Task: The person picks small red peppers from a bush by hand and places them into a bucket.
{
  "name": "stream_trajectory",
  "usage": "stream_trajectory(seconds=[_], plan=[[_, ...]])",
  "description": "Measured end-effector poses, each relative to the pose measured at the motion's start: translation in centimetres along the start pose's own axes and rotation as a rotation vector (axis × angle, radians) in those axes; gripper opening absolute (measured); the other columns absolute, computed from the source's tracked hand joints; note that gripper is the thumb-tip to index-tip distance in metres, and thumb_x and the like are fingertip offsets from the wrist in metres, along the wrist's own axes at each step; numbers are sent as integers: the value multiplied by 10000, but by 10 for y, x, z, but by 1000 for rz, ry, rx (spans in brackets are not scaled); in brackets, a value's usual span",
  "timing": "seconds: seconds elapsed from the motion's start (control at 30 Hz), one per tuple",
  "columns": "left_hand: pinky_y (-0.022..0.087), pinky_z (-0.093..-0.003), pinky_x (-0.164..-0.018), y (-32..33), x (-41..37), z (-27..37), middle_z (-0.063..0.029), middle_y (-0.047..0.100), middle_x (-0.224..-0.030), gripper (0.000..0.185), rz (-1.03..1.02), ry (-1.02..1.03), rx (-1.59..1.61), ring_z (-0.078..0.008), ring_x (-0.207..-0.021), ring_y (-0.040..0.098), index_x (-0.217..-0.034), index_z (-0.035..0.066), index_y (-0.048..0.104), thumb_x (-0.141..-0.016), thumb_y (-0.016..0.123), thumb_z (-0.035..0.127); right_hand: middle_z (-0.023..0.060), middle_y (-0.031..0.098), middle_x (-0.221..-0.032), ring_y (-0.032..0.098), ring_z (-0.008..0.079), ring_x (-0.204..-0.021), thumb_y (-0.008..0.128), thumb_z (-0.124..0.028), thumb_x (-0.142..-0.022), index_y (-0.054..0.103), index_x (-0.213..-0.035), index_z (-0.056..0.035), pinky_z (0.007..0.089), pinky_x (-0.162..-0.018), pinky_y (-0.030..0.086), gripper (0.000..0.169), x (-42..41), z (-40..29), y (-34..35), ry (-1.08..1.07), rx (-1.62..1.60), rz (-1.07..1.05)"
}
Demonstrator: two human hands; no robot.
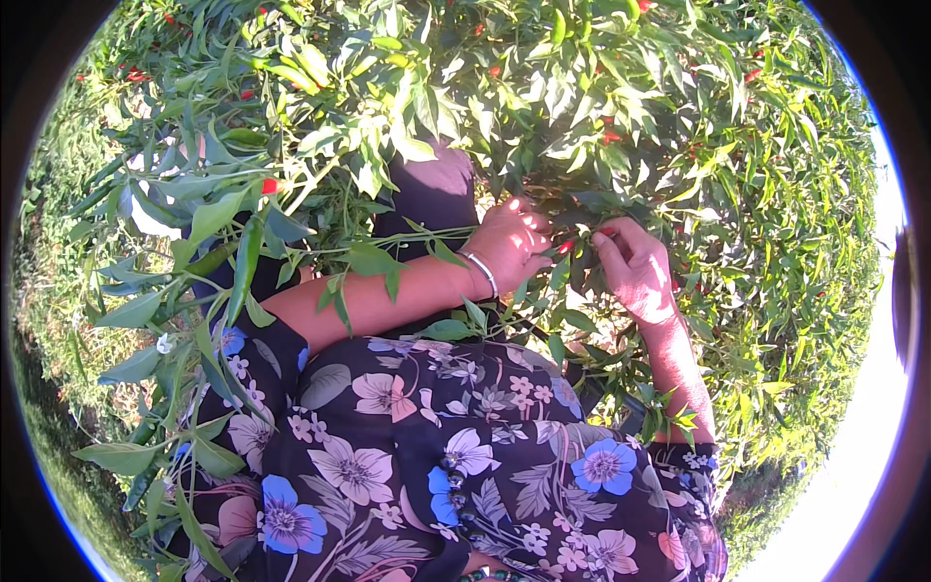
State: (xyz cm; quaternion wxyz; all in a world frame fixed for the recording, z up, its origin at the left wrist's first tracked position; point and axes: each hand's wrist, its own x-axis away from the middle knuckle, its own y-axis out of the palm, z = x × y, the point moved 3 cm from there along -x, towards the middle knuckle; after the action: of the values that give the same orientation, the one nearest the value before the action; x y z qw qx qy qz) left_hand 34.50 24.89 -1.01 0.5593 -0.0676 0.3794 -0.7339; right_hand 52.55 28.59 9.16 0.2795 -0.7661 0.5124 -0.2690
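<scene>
My left hand [507,244], with a silver bracelet [481,273] at its wrist, reaches into the pepper plants in the middle of the view. Its fingers are partly bent; whether they hold a stem or fruit cannot be told. A red chili pepper [566,247] lies just off its fingertips. To the right, my right hand [631,263] pinches another small red chili pepper [608,231] between thumb and index finger. Dark green leaves surround both hands, and the two hands are a short gap apart.
A leafy stem with a long green chili pepper [246,258] crosses over my left arm. Another red pepper [272,186] hangs at upper left. Dense foliage [771,240] with scattered red fruit spreads ahead and right. My knee [433,185] in dark trousers is between the plants.
</scene>
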Motion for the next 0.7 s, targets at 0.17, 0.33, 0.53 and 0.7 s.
stream_trajectory(seconds=[0.17, 0.33, 0.53, 0.7], plan=[[421, -426, -933, -6, -2, 5, -70, 644, -1053, 113, -24, -58, 22, -324, -1050, 535, -836, 77, 690, -741, 687, 137, -50, 396, -583, 326, 47, -497, 536, -295, -981, 603, -849, -54, 230, -463, 261, 283, 3, 8, -9, 461, -791, -146], [419, -429, -949, -8, -2, 6, -85, 634, -1088, 145, -26, -22, 69, -331, -1075, 520, -878, 71, 699, -740, 694, 112, 19, 586, -655, 494, 103, -504, 620, -133, -932, 605, -918, -27, 262, -469, 366, 108, 15, -24, -3, 33, -16, -119], [406, -446, -916, -3, -1, 0, -43, 641, -1077, 203, 3, -23, 48, -323, -1078, 499, -910, 106, 711, -749, 727, 230, 96, 582, -697, 603, 269, -594, 614, -74, -745, 578, -1081, -49, 381, -529, 475, 339, 10, -46, 23, -583, 740, -159], [424, -422, -956, -8, -1, 7, -87, 633, -1096, 242, -43, -37, 39, -339, -1100, 511, -987, 76, 700, -791, 706, 217, 92, 597, -674, 619, 272, -620, 645, -116, -802, 638, -948, -82, 377, -549, 488, 151, 7, -34, 17, -433, 622, -3]])
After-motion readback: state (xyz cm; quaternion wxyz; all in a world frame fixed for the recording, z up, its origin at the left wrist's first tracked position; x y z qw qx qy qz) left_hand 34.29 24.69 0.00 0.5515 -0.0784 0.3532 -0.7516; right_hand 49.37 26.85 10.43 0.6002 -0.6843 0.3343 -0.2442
